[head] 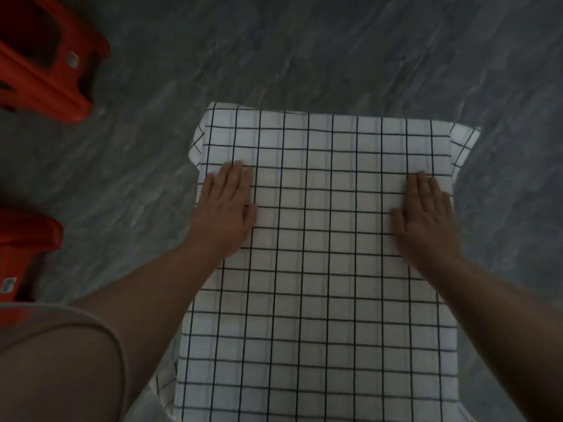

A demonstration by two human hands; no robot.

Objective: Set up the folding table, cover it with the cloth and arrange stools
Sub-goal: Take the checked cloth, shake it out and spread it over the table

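A white cloth with a black grid (320,269) lies spread over the folding table, which it hides completely; its edges hang down at the far corners. My left hand (227,208) lies flat, fingers straight, on the cloth near its left edge. My right hand (426,217) lies flat the same way near the right edge. An orange-red plastic stool (45,59) stands on the floor at the upper left. A second orange-red stool (21,254) shows partly at the left edge.
Grey marbled floor (335,50) surrounds the table on the far side and to the right. My knee and a beige hem (61,345) fill the lower left corner.
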